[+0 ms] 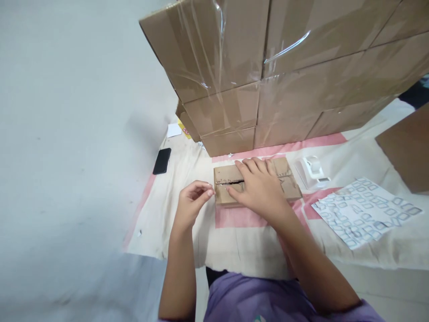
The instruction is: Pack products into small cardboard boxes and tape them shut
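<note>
A small flat cardboard box lies on the cloth-covered table in front of me, with a dark gap along the seam of its top flaps. Across its top rests my right hand, fingers spread and palm down. My left hand is at the box's left end, thumb and fingertips pinched together close to the edge. Whatever the pinch holds, if anything, is too small to make out.
Large cardboard boxes wrapped in clear film are stacked behind. A black phone lies at left. To the right are a white tape dispenser, printed sheets and a brown cardboard piece. A pale wall borders the left.
</note>
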{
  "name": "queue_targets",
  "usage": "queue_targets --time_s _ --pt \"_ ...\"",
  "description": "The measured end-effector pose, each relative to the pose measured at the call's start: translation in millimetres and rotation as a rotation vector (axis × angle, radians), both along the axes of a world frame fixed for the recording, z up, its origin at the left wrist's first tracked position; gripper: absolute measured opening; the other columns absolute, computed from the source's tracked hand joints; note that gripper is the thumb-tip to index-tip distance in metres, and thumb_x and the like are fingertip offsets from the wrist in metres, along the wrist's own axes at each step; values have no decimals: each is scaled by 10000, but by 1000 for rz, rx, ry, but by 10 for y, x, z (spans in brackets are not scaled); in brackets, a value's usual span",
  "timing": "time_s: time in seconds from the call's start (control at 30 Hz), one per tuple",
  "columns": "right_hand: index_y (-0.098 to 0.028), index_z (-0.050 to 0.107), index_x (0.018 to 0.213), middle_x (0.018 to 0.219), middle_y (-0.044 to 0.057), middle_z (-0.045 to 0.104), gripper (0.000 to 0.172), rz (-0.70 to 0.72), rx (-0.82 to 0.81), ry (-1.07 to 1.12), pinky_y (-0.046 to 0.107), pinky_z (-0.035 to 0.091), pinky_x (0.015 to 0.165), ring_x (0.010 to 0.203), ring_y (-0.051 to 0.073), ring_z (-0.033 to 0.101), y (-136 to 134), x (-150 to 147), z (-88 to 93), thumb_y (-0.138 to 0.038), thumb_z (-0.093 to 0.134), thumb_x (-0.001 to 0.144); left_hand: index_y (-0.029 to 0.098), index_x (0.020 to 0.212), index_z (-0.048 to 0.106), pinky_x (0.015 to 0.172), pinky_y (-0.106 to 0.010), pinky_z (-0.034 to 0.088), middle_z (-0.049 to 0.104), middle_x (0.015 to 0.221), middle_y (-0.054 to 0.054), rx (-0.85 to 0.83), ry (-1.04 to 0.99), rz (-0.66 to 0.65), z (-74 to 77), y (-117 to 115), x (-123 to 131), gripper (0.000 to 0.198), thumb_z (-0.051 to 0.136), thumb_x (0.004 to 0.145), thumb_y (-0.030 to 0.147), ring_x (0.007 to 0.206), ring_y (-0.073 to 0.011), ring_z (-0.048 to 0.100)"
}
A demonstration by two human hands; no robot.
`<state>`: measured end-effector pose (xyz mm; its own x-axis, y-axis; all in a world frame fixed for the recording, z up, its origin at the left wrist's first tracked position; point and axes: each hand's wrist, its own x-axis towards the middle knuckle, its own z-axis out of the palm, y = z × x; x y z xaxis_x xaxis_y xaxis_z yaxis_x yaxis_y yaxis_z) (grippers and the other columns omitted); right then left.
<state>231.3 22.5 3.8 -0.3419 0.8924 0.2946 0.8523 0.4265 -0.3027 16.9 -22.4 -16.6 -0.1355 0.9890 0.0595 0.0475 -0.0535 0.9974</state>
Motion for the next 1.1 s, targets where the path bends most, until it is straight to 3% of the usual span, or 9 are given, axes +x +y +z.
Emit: queue_targets --time_s 0.17,0.37,0.53,0.83,1.1 --pt "-111 582 1433 1350 174 655 672 12 8 24 543 249 1193 1310 379 491 6 9 -18 -523 638 905 204 891 773 715 -268 517 742 865 -38 -30 22 -50 82 74 128 236 860 785 396 781 -149 660" --pt "-114 575 1447 1372 172 654 650 18 17 27 541 232 1208 1336 370 484 0 15 -35 -518 613 940 235 954 775 760 -284 467 749 897 -6 73 374 -39 145 123 239 120 788 841 271 788 -135 633" --pt "-109 577 1447 1392 172 648 642 18 4 26 542 230 1215 1352 371 480 -10 18 -16 -517 616 952 246 1014 751 778 -290 499 750 925 1 141 436 -2 134 108 291 151 745 865 233 804 -142 614" --pt "-101 537 1483 1485 175 585 617 64 -16 -3 563 221 1226 1397 376 443 -11 61 -11 -472 577 992 285 1193 680 877 -321 498 711 1136 -17 196 618 -158 165 152 233 295 712 909 216 882 -155 581" --pt "-110 518 1498 1483 177 585 607 63 -7 -1 569 211 1233 1405 373 439 -21 69 -37 -464 541 1006 263 1154 689 922 -356 521 546 1405 -86 103 648 -165 165 247 159 316 768 851 307 1153 -229 608"
